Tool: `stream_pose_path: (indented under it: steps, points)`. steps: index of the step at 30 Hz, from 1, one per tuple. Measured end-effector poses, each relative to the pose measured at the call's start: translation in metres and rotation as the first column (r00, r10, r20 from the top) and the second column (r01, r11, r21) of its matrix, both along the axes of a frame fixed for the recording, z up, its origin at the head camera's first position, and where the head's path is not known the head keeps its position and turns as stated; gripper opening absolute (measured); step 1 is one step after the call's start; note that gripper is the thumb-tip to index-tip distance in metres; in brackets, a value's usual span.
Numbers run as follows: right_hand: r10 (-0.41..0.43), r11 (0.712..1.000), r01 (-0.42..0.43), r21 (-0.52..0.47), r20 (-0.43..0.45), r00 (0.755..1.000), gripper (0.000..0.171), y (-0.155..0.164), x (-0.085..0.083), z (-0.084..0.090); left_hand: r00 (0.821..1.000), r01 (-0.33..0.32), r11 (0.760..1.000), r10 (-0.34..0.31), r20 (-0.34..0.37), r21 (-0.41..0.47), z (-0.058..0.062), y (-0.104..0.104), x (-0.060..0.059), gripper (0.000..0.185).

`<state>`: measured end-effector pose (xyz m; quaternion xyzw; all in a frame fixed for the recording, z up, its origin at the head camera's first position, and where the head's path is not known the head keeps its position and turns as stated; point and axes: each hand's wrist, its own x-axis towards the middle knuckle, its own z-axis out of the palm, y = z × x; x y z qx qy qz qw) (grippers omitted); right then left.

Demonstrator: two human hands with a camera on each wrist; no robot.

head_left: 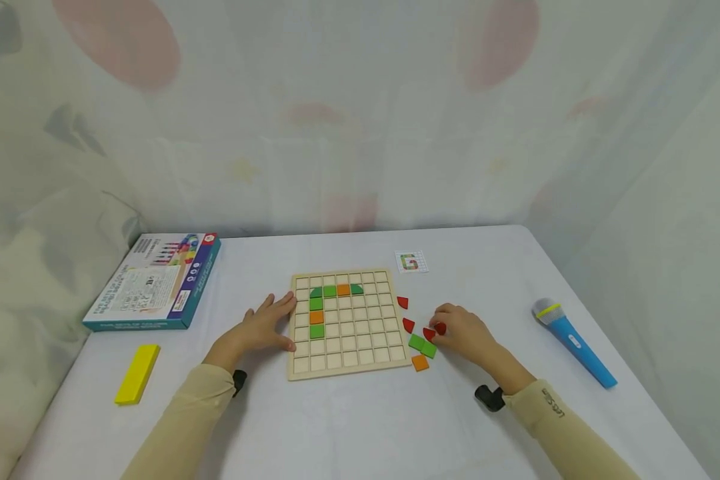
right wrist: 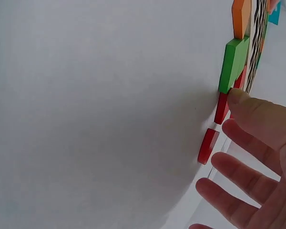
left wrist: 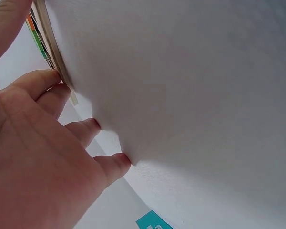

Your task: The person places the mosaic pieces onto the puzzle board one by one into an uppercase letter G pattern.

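A wooden grid board [head_left: 351,360] lies on the white table. Green and orange tiles form a row near its top and a column at its left, with a rounded green tile [head_left: 357,289] ending the row. My left hand [head_left: 263,330] spreads its fingers at the board's left edge; fingertips touch the rim [left wrist: 57,47] in the left wrist view. To the board's right, my right hand [head_left: 465,333] reaches over red quarter-round pieces [right wrist: 209,145], its thumb close beside one red piece [right wrist: 221,107]. Whether it touches that piece is unclear.
Two green squares [head_left: 423,345] and an orange square [head_left: 420,363] lie by the board's lower right corner. A pattern card [head_left: 411,261] is behind. A boxed set [head_left: 150,280] and yellow block [head_left: 137,375] are left; a blue toy microphone [head_left: 579,347] is right.
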<state>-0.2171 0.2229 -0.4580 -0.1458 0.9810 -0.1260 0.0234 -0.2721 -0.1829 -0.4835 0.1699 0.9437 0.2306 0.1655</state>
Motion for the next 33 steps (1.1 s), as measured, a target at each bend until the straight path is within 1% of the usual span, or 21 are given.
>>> stream_pose_path:
  steps: [8, 18, 21, 24, 27, 30, 33]
  points:
    - [-0.019, 1.000, 0.019, 0.021, -0.021, 1.000, 0.016, -0.003, 0.000, 0.002, 1.000, 0.000, 1.000, 0.000, -0.004, 0.004, 0.001, 0.000, 0.001, 0.109]
    - [-0.023, 0.999, 0.024, 0.022, -0.011, 1.000, 0.017, -0.004, 0.000, 0.001, 1.000, 0.007, 1.000, -0.007, 0.001, 0.018, 0.004, 0.000, 0.003, 0.107]
    - [-0.030, 0.999, 0.030, 0.023, -0.020, 0.999, 0.016, -0.004, -0.003, 0.001, 1.000, 0.008, 1.000, -0.008, -0.005, 0.020, 0.006, 0.001, 0.002, 0.107]
    - [-0.025, 0.999, 0.026, 0.035, -0.046, 0.999, 0.016, -0.007, -0.005, 0.003, 1.000, 0.008, 1.000, -0.008, -0.010, 0.018, 0.009, 0.001, 0.003, 0.106]
    - [0.003, 0.999, 0.000, 0.033, -0.098, 0.995, 0.017, -0.016, -0.007, 0.009, 1.000, 0.008, 1.000, -0.008, -0.005, 0.017, 0.010, 0.002, 0.005, 0.105]
    - [0.041, 0.999, -0.037, 0.026, -0.144, 0.989, 0.018, -0.034, -0.012, 0.020, 1.000, 0.004, 1.000, -0.004, 0.006, 0.019, 0.009, 0.002, 0.006, 0.105]
    - [0.116, 0.993, -0.115, 0.018, -0.172, 0.978, 0.019, -0.062, -0.015, 0.032, 1.000, 0.003, 0.999, -0.004, 0.009, 0.032, 0.008, 0.003, 0.006, 0.104]
